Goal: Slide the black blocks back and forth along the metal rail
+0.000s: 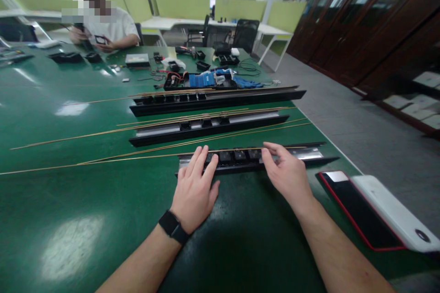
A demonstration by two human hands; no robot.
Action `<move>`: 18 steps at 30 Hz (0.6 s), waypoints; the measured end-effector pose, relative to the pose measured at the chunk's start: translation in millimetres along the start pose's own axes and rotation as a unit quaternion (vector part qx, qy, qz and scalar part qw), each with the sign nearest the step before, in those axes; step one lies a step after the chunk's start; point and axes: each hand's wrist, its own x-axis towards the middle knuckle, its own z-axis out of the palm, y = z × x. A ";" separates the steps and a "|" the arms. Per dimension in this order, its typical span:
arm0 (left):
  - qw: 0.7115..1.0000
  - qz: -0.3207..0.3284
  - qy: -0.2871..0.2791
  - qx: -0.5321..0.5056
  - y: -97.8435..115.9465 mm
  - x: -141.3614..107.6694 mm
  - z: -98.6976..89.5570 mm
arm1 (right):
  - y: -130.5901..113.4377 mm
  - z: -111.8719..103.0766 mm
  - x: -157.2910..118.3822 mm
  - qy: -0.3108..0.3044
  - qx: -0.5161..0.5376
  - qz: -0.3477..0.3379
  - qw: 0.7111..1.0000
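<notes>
My left hand (195, 185), with a black watch on its wrist, lies palm down across the left part of the nearest black channel (237, 167). Its fingers are stretched out and slightly apart. My right hand (287, 169) has its thumb and forefinger closed on a thin brass-coloured rod (158, 156), above the right part of the same channel. That rod runs far out to the left, over several black blocks (239, 154) seated in a row inside the channel. Bare silvery metal shows at the channel's right end. My fingers hide part of the rod and blocks.
Beyond lie a middle channel (209, 129) and a far channel (220, 100), with more thin rods. A tray (202, 80) holds blue items. At right are a red-edged phone (360, 208) and a white device (395, 210). A person (110, 29) sits across the green table (113, 238).
</notes>
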 end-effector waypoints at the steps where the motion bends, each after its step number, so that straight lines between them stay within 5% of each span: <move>1: 1.000 0.001 0.000 0.000 -0.1 0.0 0.2 | -0.1 0.4 -0.2 0.000 0.002 -0.004 1.000; 18: 1.000 -0.003 -0.007 0.005 0.2 0.2 0.3 | -3.6 1.3 -0.3 -0.021 -0.004 -0.028 0.999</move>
